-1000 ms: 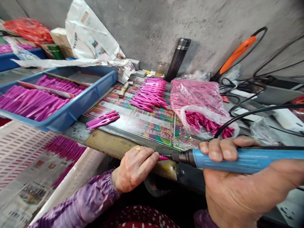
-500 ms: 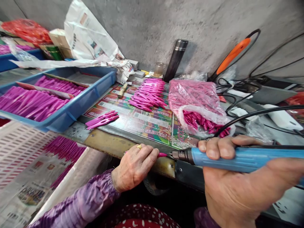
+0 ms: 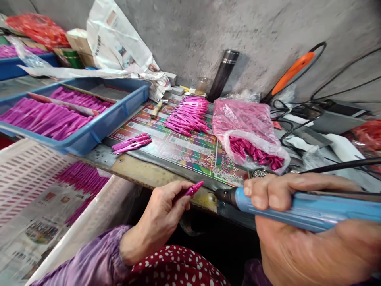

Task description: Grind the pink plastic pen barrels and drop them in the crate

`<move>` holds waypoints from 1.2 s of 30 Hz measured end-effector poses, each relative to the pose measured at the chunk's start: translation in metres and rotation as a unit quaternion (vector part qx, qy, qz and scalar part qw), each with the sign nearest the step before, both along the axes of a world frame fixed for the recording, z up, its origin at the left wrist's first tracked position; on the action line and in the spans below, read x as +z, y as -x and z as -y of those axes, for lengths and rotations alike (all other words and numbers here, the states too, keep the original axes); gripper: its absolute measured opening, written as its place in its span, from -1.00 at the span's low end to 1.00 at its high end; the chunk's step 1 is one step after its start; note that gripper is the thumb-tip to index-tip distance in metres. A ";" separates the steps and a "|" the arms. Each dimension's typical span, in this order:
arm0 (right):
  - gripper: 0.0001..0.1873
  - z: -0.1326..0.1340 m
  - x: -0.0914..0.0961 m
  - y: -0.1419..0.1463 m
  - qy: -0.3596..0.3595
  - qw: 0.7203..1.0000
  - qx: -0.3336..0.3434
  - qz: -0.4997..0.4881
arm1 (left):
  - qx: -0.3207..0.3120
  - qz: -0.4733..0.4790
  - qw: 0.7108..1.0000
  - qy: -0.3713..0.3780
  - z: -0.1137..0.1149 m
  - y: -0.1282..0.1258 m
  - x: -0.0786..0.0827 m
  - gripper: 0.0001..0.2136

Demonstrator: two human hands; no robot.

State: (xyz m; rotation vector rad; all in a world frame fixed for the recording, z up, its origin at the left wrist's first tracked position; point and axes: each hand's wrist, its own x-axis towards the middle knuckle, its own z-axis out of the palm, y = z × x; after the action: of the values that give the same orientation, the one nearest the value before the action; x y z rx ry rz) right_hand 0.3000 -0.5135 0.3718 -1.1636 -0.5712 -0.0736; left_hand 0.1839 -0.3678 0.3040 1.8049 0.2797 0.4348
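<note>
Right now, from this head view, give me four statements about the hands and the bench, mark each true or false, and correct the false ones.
1. The right hand grips a blue corded handheld tool. True.
2. The left hand presses a magenta plastic piece against the tool's metal tip. False: the left hand holds the piece apart from the tip.
3. A clear plastic bag of magenta pieces lies at the right end of the printed board. True.
4. The blue tray stands to the right of the printed board. False: it stands to the left of the board.
</note>
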 end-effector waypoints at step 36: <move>-0.63 -0.009 -0.008 0.016 0.054 0.995 0.066 0.053 | 0.084 -0.138 0.845 0.510 0.033 0.001 -0.014 -0.68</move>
State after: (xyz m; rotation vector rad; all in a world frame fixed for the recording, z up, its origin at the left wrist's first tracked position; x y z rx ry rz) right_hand 0.2842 -0.5047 0.3640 -1.2299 -0.7522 0.0094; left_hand 0.1826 -0.4008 0.2903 0.7755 0.7210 0.0824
